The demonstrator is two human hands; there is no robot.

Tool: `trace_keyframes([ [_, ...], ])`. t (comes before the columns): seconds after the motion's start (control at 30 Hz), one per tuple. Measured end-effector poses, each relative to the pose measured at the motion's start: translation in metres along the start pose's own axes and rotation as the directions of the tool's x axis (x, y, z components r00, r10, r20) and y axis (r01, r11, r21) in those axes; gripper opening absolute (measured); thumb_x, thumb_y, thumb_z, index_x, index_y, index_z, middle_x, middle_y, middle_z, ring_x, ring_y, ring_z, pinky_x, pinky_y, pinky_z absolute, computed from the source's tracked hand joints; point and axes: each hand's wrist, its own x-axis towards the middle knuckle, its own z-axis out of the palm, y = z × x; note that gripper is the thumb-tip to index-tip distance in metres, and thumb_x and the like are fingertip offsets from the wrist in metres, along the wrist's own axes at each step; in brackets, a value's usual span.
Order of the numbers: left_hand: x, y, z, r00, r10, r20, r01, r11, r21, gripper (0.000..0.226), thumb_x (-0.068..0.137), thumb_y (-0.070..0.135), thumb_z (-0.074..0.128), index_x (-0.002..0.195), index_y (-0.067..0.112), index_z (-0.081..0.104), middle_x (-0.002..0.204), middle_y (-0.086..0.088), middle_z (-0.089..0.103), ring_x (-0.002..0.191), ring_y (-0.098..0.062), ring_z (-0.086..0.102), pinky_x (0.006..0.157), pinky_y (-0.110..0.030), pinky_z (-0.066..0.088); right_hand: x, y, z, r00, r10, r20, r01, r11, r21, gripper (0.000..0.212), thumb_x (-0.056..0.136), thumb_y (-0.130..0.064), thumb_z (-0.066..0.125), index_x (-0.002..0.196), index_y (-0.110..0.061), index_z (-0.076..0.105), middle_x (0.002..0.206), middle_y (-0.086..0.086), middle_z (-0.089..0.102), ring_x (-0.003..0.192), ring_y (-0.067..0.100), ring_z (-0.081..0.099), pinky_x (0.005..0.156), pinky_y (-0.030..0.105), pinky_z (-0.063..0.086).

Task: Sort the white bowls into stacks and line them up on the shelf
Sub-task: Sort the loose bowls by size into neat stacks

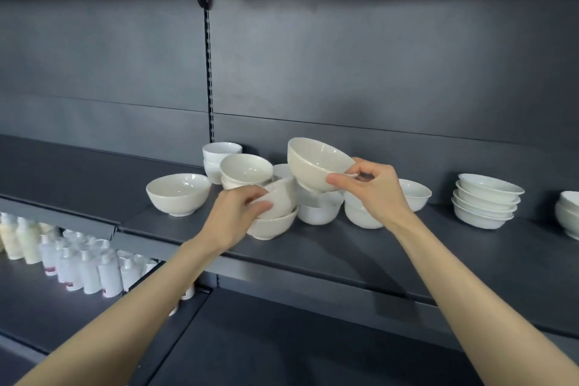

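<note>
Fingers [340, 181] of right hand [376, 191] pinch rim of tilted cream bowl [316, 163], held above jumble. Left hand [235, 213] curls round small bowl [282, 197], tilted inside lower bowl [269, 226]. Shelf [344, 254] carries neat stack [485, 200] at right, lone bowl [178, 193] at left. Middle cluster unsorted. Judgement: task seems early, most stacking and lining up left.

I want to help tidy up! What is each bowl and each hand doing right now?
lifted bowl: tilted, off the shelf
right hand: holds lifted bowl
small bowl: tilted inside bottom bowl
left hand: grips small bowl
lone bowl: upright on the shelf
shallow bowls: stacked upright
</note>
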Motion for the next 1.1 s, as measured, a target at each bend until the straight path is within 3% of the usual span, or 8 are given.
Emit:
trace_keyframes([
  [0.07,0.005,-0.007,-0.003,0.992,0.113,0.059,-0.114,0.993,0.025,0.013,0.09,0.017,0.065,0.096,0.008,0.072,0.089,0.0,0.071,0.083,-0.018,0.06,0.077,-0.028,0.046,0.004,-0.003,0.011,0.999,-0.002,-0.043,0.002,1.0,0.02,0.025,0.069,-0.017,0.083,0.064,-0.002,0.063,0.073,-0.003,0.064,0.075,0.012,0.062,0.077,0.03,0.047],
  [0.3,0.016,-0.036,-0.021,0.888,0.404,0.22,-0.42,0.907,0.029,0.034,0.09,0.029,0.052,0.075,0.001,0.063,0.067,-0.006,0.056,0.067,-0.012,0.04,0.063,-0.013,0.034,0.008,-0.002,0.051,0.992,0.052,-0.112,-0.055,0.998,-0.021,0.027,0.064,-0.027,0.084,0.06,-0.011,0.063,0.069,-0.009,0.064,0.068,0.007,0.06,0.072,0.026,0.044],
  [0.43,0.014,-0.049,-0.022,0.881,0.422,0.211,-0.416,0.906,-0.075,0.027,0.091,0.027,0.056,0.093,0.005,0.072,0.077,-0.009,0.064,0.075,-0.014,0.048,0.069,-0.014,0.039,0.006,0.002,0.07,0.991,0.072,-0.112,-0.076,0.997,-0.034,0.039,0.063,-0.028,0.084,0.068,0.004,0.062,0.079,0.001,0.069,0.072,0.007,0.065,0.075,0.025,0.048],
  [0.57,0.013,-0.057,-0.02,0.872,0.448,0.197,-0.425,0.893,-0.15,0.025,0.091,0.02,0.056,0.107,0.009,0.072,0.085,0.002,0.06,0.085,-0.002,0.047,0.086,-0.004,0.03,0.003,0.006,0.079,0.985,0.154,-0.081,-0.161,0.982,-0.095,0.044,0.055,-0.04,0.084,0.064,-0.003,0.061,0.066,-0.007,0.066,0.069,0.008,0.061,0.076,0.028,0.046],
  [0.77,0.0,-0.066,-0.017,0.995,0.089,0.037,-0.077,0.964,-0.254,0.058,0.072,0.038,0.081,0.118,0.025,0.049,0.114,0.011,0.04,0.109,0.0,0.04,0.094,-0.003,0.027,0.002,0.012,0.088,0.982,0.179,-0.054,-0.184,0.978,-0.095,0.037,0.064,-0.028,0.085,0.069,0.0,0.062,0.068,-0.008,0.065,0.071,0.011,0.062,0.078,0.028,0.046],
  [0.87,0.004,-0.067,-0.016,0.978,-0.109,0.18,0.175,0.897,-0.407,0.082,0.06,0.04,0.086,0.122,0.03,0.035,0.125,0.011,0.043,0.117,-0.004,0.043,0.095,-0.015,0.034,0.002,0.01,0.095,0.982,0.187,0.004,-0.185,0.976,-0.114,0.03,0.067,-0.024,0.084,0.068,-0.005,0.061,0.068,-0.007,0.063,0.071,0.009,0.06,0.075,0.025,0.045],
  [1.03,0.014,-0.074,-0.01,0.942,-0.134,0.308,0.282,0.816,-0.504,0.092,0.051,0.053,0.081,0.131,0.026,0.045,0.122,0.017,0.06,0.114,-0.002,0.057,0.093,-0.022,0.048,0.002,0.014,0.1,0.98,0.198,0.018,-0.194,0.969,-0.154,0.048,0.054,-0.046,0.085,0.066,-0.007,0.061,0.073,0.005,0.058,0.072,0.016,0.053,0.071,0.031,0.042],
  [1.1,0.014,-0.074,-0.01,0.945,-0.127,0.303,0.277,0.804,-0.526,0.094,0.051,0.049,0.082,0.134,0.022,0.047,0.122,0.016,0.061,0.113,0.001,0.058,0.088,-0.015,0.048,0.0,0.017,0.101,0.98,0.193,0.041,-0.185,0.972,-0.146,0.043,0.058,-0.039,0.086,0.066,-0.006,0.061,0.068,0.0,0.058,0.068,0.013,0.051,0.068,0.03,0.041],
])
